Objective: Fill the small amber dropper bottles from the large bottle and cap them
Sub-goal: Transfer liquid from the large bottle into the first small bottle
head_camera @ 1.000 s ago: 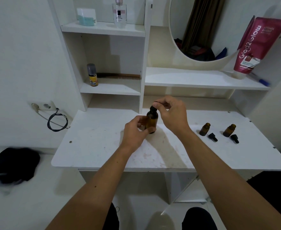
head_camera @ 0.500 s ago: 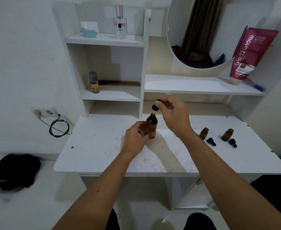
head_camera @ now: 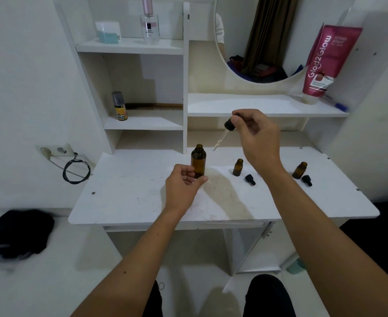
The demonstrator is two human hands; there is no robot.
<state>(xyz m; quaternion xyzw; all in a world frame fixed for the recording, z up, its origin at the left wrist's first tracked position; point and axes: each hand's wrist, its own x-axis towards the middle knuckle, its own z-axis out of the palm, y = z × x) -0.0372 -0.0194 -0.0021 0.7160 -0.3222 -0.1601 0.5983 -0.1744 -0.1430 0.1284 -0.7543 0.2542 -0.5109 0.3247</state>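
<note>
My right hand (head_camera: 254,136) has now lifted the dropper (head_camera: 225,131) fully out, pinching its cap. My left hand (head_camera: 183,184) holds the big bottle (head_camera: 198,161) on the table (head_camera: 131,191), so filling can begin.

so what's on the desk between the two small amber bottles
In the head view, one black dropper cap lies between the left small amber bottle and the right small amber bottle; the right forearm crosses above.
</note>
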